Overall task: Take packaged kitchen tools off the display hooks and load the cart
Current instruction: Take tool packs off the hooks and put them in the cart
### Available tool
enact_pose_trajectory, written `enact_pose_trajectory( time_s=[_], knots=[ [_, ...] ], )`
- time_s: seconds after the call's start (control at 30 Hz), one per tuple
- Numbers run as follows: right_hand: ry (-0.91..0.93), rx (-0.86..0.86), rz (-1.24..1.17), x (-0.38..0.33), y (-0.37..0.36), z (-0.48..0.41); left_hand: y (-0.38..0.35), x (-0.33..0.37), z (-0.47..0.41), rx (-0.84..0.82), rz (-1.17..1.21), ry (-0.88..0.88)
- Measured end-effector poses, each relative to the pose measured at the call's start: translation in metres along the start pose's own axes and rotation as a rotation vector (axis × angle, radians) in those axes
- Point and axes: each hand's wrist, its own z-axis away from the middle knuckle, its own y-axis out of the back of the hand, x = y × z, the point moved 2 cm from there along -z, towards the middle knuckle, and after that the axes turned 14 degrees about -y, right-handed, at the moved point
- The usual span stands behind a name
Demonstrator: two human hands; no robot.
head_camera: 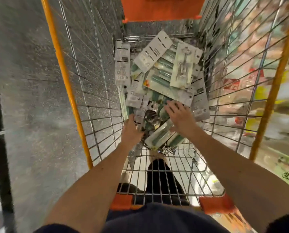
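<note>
Deep inside the cart (pixel 96 118), left hand (pixel 132 132) gripped packs (pixel 141 118), right hand (pixel 180 115) lay flat, unclenched, on the pile (pixel 159 71), probably settling it.

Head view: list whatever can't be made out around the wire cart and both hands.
- Display shelves, right: smeared by motion blur through the silver wire cart's side; no product readable.
- Grey backing-card print: too small to read.
- Left hand: fingers buried among packages, so its grip is unclear.
- Right hand: palm down on green-handled packaged tools; whether it grips is hidden.
- Cart floor: covered by the pile.
</note>
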Motion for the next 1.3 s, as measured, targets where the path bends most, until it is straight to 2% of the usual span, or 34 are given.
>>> enact_pose_trajectory(
  time_s=[0.23,0.37,0.47,0.6,0.8,0.9,1.07,1.3],
  knots=[
    [0.061,0.062,0.172,0.001,0.015,-0.002,0.006,0.005,0.007,-0.017,0.032,-0.012],
    [0.164,0.091,0.401,0.008,0.014,0.001,0.013,0.009,0.013,0.044,0.11,0.039],
    [0.268,0.017,0.483,0.011,0.001,0.004,0.015,0.01,0.018,0.051,0.153,0.059],
    [0.298,-0.079,0.548,0.014,-0.012,-0.001,0.013,0.014,0.024,0.053,0.197,0.076],
    [0.326,-0.044,0.587,0.001,-0.003,-0.002,0.014,0.018,0.03,0.041,0.246,0.114],
    [0.317,-0.115,0.525,-0.006,0.017,0.001,0.021,0.023,0.035,0.036,0.265,0.129],
    [0.308,-0.129,0.419,-0.01,0.033,0.008,0.035,0.031,0.044,0.018,0.326,0.144],
    [0.148,-0.196,-0.089,-0.002,0.064,0.036,0.07,0.058,0.076,-0.022,0.385,0.09]
  ],
)
